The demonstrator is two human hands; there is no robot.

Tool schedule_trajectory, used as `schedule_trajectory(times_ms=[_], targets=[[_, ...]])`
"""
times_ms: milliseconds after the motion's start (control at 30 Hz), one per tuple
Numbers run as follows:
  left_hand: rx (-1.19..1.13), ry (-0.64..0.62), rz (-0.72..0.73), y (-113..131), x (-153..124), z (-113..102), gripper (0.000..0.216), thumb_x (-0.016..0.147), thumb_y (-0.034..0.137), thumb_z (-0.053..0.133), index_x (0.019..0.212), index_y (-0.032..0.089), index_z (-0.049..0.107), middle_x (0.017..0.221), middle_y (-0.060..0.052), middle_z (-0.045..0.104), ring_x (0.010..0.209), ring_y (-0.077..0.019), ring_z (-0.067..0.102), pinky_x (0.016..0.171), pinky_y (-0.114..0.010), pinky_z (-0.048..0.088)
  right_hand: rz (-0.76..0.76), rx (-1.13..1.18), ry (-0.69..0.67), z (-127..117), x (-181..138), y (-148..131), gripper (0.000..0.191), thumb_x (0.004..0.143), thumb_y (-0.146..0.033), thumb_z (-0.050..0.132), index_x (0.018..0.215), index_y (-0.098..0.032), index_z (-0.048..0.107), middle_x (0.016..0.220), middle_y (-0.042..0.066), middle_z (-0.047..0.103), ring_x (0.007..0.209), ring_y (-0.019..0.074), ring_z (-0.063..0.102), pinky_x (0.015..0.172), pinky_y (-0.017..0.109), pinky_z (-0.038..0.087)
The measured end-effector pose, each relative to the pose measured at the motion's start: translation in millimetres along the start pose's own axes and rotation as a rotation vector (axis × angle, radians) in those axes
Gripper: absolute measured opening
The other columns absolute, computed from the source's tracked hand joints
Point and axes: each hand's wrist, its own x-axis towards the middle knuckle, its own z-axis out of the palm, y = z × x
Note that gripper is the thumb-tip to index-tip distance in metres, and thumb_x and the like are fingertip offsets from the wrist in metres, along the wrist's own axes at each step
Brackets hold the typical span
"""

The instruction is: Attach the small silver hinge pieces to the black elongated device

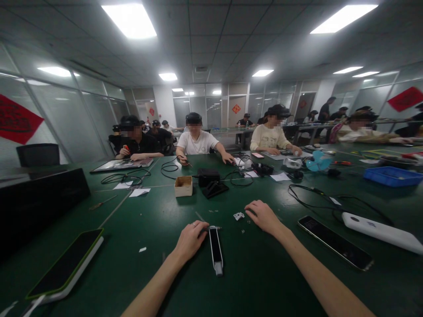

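A narrow device with a dark face and a pale frame lies lengthwise on the green table. My left hand is closed at its far end, fingertips by a thin pale crosspiece; what they pinch, if anything, is hidden. A thin strip shows just beyond those fingers. To the right, my right hand rests low over the table, fingers loosely apart and holding nothing visible. Beside its fingertips lies a small silvery-white plate with holes. Tiny loose parts are scattered just below it.
A small open cardboard box and a black box stand ahead. Phones lie on both sides, with a white power bank and black cables at right. A blue tray is farther right. Co-workers sit opposite.
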Motion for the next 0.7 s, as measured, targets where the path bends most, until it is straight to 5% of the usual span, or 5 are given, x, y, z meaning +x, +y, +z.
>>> schedule_trajectory(times_ms=[267, 533, 700], targets=[[0.002, 0.007, -0.019, 2, 1, -1, 0.027, 0.087, 0.017, 0.047, 0.111, 0.023, 0.056, 0.105, -0.003, 0.061, 0.088, -0.018, 0.059, 0.077, -0.03, 0.046, 0.034, -0.071, -0.041, -26, -6, 1, 0.027, 0.089, -0.027, 0.042, 0.099, -0.018, 0.065, 0.1, 0.009, 0.065, 0.095, 0.0223, 0.056, 0.081, 0.035, 0.042], [-0.012, -0.012, -0.034, 3, 0, -3, 0.03, 0.086, 0.016, 0.045, 0.114, 0.022, 0.055, 0.107, -0.003, 0.06, 0.088, -0.0179, 0.058, 0.077, -0.029, 0.045, -0.004, -0.044, -0.143, -16, -4, -16, 0.029, 0.087, -0.025, 0.045, 0.109, -0.018, 0.063, 0.107, 0.01, 0.061, 0.099, 0.0223, 0.053, 0.085, 0.036, 0.041], [-0.01, -0.028, -0.063, 3, 0, -3, 0.03, 0.086, 0.017, 0.045, 0.114, 0.022, 0.055, 0.106, -0.004, 0.061, 0.086, -0.0181, 0.058, 0.077, -0.029, 0.045, 0.053, -0.058, -0.093, -19, -4, -4, 0.028, 0.088, -0.026, 0.042, 0.105, -0.019, 0.064, 0.106, 0.01, 0.061, 0.098, 0.0227, 0.053, 0.084, 0.036, 0.041]])
